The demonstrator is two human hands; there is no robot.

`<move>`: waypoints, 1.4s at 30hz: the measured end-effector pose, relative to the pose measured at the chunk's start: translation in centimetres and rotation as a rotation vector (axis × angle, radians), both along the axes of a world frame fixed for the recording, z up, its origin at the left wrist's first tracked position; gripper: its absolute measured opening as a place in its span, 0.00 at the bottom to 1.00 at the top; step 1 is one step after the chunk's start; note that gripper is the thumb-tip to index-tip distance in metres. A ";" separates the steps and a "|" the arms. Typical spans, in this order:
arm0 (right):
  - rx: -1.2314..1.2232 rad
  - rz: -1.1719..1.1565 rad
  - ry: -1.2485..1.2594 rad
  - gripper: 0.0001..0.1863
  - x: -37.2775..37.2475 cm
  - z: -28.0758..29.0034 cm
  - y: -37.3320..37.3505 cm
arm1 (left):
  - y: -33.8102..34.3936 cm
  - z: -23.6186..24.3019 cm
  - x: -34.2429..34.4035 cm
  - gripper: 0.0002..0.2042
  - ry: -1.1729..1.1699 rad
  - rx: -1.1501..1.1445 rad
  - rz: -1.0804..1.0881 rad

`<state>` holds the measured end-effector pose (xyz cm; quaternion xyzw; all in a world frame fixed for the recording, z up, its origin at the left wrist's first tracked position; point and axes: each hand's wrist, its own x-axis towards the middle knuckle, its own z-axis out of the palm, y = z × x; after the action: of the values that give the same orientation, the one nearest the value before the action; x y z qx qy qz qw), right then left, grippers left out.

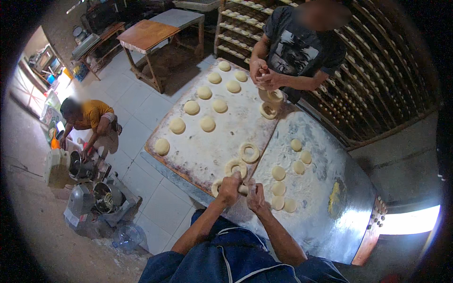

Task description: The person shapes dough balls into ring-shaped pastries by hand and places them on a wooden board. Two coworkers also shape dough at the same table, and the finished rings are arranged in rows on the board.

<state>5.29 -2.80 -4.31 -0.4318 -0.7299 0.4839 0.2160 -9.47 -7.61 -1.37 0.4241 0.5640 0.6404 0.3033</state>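
Note:
At the near edge of the floured board [177,153], my left hand [230,189] is closed around a piece of dough. A short, thick length of this dough [243,189] shows between my hands, and a curved part sticks out left of my left hand. My right hand [255,196] grips the right end, its fingers partly hidden. Just beyond my hands lie a dough ring [244,169] and another dough ring [257,153]. Several round dough balls [207,124] rest farther back on the board. Smaller flat dough rounds [278,189] lie to the right on the floured metal tabletop [311,212].
Across the table a co-worker [297,52] holds both hands together above more dough rings [263,111]. Behind stand racks [377,70] of dough pieces. At left, another person [94,118] crouches near a mixer [80,203]; a clear bottle [130,236] lies on the floor.

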 end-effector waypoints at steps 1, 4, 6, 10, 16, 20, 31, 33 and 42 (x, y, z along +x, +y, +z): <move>0.049 0.155 0.034 0.26 0.6 -2.6 0.8 | -0.2 0.2 -0.7 0.15 0.343 -0.033 0.039; -0.061 0.319 0.131 0.27 -4.2 3.2 -0.5 | -2.4 -1.6 -2.8 0.15 -0.024 0.141 0.166; -0.116 0.241 0.178 0.31 -7.6 8.7 -2.0 | -3.8 0.0 -4.5 0.16 -0.165 0.019 0.149; -0.236 0.340 0.314 0.35 -9.4 4.1 -2.9 | -6.3 -0.8 -8.5 0.19 0.235 -0.007 0.185; 0.181 0.269 -0.113 0.27 -13.5 9.0 -1.8 | -5.6 4.1 -12.3 0.13 0.144 -0.431 0.596; 0.251 0.232 -0.361 0.37 -8.9 9.5 -1.6 | -5.9 1.5 -13.8 0.14 0.568 -0.398 0.469; 0.339 -0.230 -0.804 0.21 7.8 10.5 4.4 | -4.2 3.7 -8.2 0.18 0.677 -0.347 0.515; 0.331 -0.181 -0.674 0.19 7.6 10.7 4.9 | -2.5 4.6 -4.0 0.17 0.534 -0.226 0.387; -0.224 -0.342 0.199 0.27 11.6 12.4 2.8 | 2.9 6.0 11.8 0.15 -0.372 -0.294 -0.345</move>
<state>16.86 -0.05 8.08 -0.5206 -0.5628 0.5584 0.3168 2.32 -4.67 4.61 0.3406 0.5051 0.5574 0.5640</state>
